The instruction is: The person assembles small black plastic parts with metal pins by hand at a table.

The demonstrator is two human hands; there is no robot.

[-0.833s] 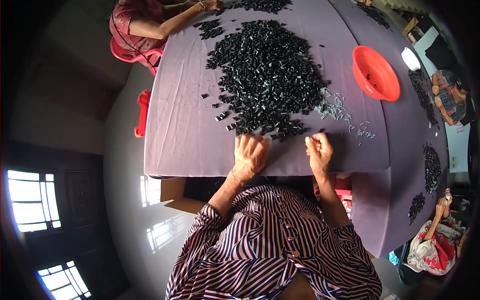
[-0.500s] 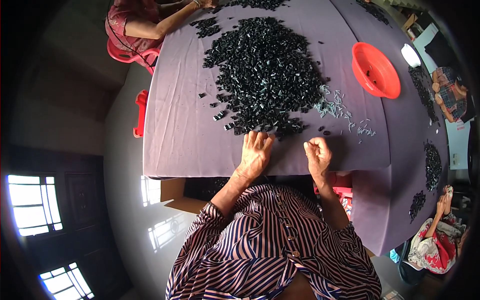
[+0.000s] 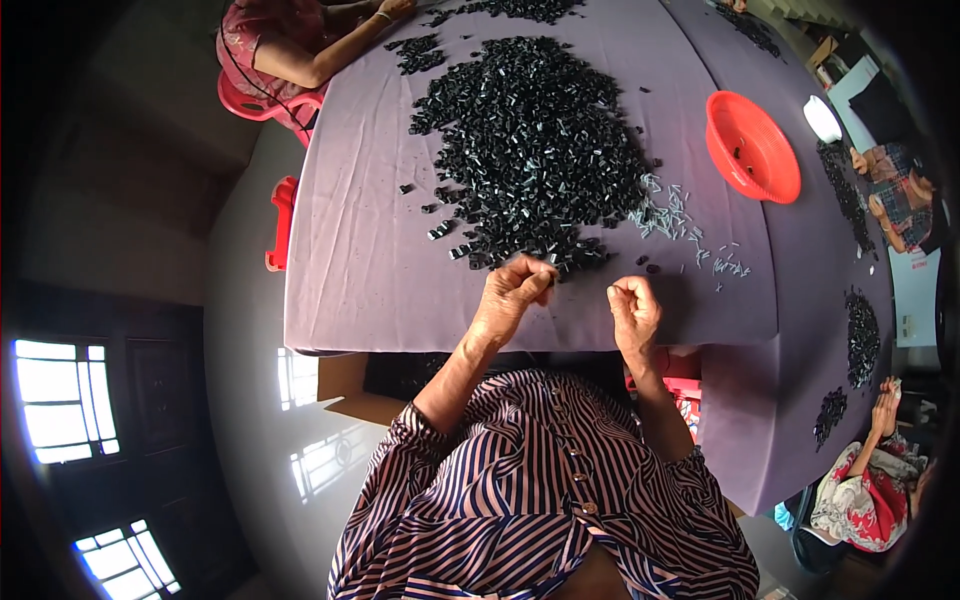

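Both hands have lifted off the wide purple-clothed desk [image 3: 380, 250] beside the big heap of small black plastic pieces [image 3: 535, 150], left hand [image 3: 512, 295] pinching one, right hand [image 3: 632, 312] clenched, contents unseen, so a loose pinch could drop it.

Purple cloth [image 3: 380, 250] on my table, black clips pile [image 3: 530, 140], silvery pins [image 3: 668, 215] beside it, red bowl [image 3: 752, 148], white dish [image 3: 822, 118], red stool [image 3: 281, 222], my shirt [image 3: 530, 500] striped navy, white and pink.
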